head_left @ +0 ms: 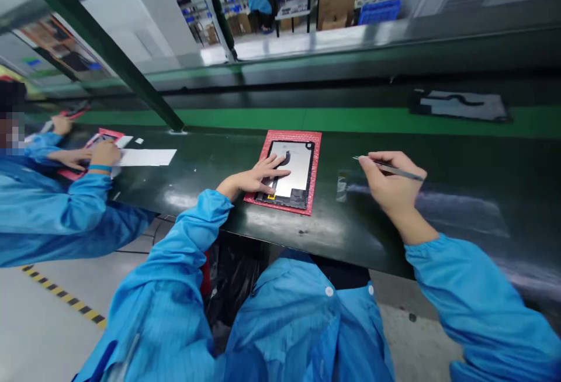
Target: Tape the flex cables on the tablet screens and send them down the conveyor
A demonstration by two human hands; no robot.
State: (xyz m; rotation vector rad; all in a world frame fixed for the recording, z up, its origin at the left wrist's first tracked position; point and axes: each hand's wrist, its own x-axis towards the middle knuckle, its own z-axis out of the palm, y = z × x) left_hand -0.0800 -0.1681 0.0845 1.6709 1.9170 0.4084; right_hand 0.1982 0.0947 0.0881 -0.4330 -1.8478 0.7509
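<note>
A tablet back panel [294,172], grey with a black frame, lies on a red bubble-wrap pad [307,138] on the dark green bench. My left hand [256,176] rests flat on the panel's left edge, fingers stretched out. My right hand [388,180] hovers to the right of the pad, its fingers pinched round thin metal tweezers [394,169] that point left. A small clear piece of film [341,186] lies on the bench just left of that hand.
A co-worker in a blue coat [52,207] sits at my left, hands on another red pad [103,136] beside a white sheet [146,157]. A green conveyor belt [350,118] runs behind, carrying another grey panel [460,104]. A slanted green post [123,61] stands at the left.
</note>
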